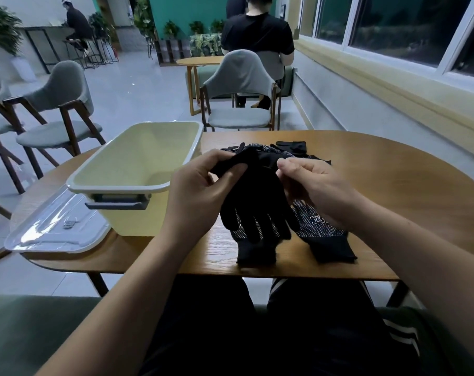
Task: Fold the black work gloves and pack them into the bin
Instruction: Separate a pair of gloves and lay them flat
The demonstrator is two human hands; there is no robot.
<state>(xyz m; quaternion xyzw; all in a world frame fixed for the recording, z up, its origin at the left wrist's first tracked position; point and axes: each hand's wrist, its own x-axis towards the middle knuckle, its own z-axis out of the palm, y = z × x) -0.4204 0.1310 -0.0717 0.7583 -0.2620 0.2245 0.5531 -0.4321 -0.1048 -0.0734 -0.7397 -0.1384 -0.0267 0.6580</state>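
Early stage: bin point(116, 189) empty, a fold underway.
The left hand point(200, 191) and right hand point(314, 188) both pinch one black work glove point(254, 210) above the worktop point(393, 185); other gloves point(290, 146) wait beyond.

**Camera setup: one head view only**

Single wide-angle camera worn on the person's head, so there is no second view to overlap with. It faces forward and down across the near edge of the table point(393, 185). Close range: left hand point(200, 191) and right hand point(317, 185) hold the black gloves point(253, 202) mid-frame, and the forearms enter from the bottom corners. Bin point(116, 189) is left of centre. The upper frame takes in the room beyond, with a chair point(241, 77) and windows point(393, 23) on the right. Lines bow near the edges.
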